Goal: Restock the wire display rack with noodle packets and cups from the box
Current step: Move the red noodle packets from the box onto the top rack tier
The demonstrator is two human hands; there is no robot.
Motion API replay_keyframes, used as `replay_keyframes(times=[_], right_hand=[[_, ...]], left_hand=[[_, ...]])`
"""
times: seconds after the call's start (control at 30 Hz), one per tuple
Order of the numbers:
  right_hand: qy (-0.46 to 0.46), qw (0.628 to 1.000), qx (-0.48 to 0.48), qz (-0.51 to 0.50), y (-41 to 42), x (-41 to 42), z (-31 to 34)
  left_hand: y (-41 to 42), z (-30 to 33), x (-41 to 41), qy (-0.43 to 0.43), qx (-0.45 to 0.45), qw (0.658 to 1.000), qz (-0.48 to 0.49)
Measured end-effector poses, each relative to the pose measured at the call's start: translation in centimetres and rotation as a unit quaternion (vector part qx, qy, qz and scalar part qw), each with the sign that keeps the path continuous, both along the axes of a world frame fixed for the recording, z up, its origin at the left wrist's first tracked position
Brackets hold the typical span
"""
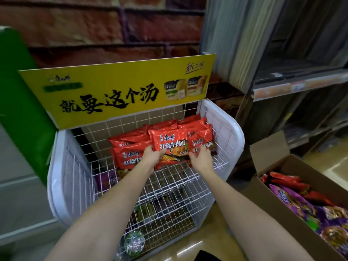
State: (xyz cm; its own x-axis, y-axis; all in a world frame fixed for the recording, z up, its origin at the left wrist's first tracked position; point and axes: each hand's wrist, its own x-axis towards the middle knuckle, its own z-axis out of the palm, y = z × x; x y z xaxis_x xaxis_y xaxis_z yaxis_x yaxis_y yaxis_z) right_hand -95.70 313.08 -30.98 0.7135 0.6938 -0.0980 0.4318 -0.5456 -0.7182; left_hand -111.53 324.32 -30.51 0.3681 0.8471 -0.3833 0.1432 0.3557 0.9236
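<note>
A white wire display rack (222, 129) stands in front of me under a yellow sign. Its top shelf holds several red noodle packets. Both my hands are on the front middle red packet (170, 143): my left hand (151, 154) grips its lower left edge, my right hand (200, 157) grips its lower right corner. More red packets (130, 155) lie to the left and behind. Lower shelves show a purple packet (107, 180) and a green noodle cup (134, 243) at the bottom. An open cardboard box (271, 196) at the right holds red and purple packets (293, 200).
The yellow sign (116, 93) rises over the rack's back. A green panel (20, 110) stands to the left. Store shelving (301, 87) runs along the right, behind the box. A brick-patterned wall is behind the rack. Tan floor shows between rack and box.
</note>
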Motion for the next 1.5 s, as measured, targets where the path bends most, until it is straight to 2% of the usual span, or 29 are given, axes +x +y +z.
replay_keyframes(times=[0.1,0.23,0.37,0.47,0.6,0.7,0.77,0.93,1.1,1.2,1.37,1.5], right_hand=[[0.044,0.998,-0.018,0.048,0.9,-1.6,-1.3],[0.075,0.990,-0.069,0.092,1.7,-3.0,-2.2],[0.087,0.989,-0.077,0.094,1.8,-2.6,-3.1],[0.090,0.991,-0.050,0.082,1.9,-2.0,-3.4],[0.102,0.993,-0.012,0.051,2.0,-1.4,-3.9],[0.044,0.998,-0.011,-0.050,1.6,-0.8,-4.5],[0.049,0.994,-0.010,-0.097,1.4,-0.2,-4.8],[0.092,0.996,-0.019,0.000,2.5,1.0,-5.2],[0.116,0.992,-0.031,0.045,3.4,1.8,-4.9],[0.105,0.993,-0.018,0.057,2.5,2.2,-4.7],[0.081,0.996,-0.009,-0.027,1.7,1.1,-3.9],[0.043,0.998,-0.018,0.049,2.4,-1.1,-3.4]], left_hand=[[-0.5,-1.7,-0.2,0.011,-0.006,1.000,0.006],[-0.9,-3.4,0.1,0.088,0.041,0.995,0.025],[-0.7,-4.1,1.0,0.233,0.130,0.962,-0.065],[0.2,-3.6,1.8,0.277,0.164,0.942,-0.100],[0.7,-3.5,2.6,0.239,0.136,0.960,-0.062],[0.2,-4.3,2.6,0.208,0.111,0.972,-0.016],[-0.4,-4.6,2.7,0.196,0.097,0.976,0.007],[-2.0,-4.6,3.3,0.214,0.089,0.971,0.059],[-1.0,-4.0,3.5,0.229,0.087,0.969,0.041],[-0.7,-3.4,3.5,0.311,0.106,0.944,-0.017],[0.2,-1.5,3.0,0.442,0.149,0.880,-0.088],[0.8,0.0,2.2,0.506,0.174,0.836,-0.122]])
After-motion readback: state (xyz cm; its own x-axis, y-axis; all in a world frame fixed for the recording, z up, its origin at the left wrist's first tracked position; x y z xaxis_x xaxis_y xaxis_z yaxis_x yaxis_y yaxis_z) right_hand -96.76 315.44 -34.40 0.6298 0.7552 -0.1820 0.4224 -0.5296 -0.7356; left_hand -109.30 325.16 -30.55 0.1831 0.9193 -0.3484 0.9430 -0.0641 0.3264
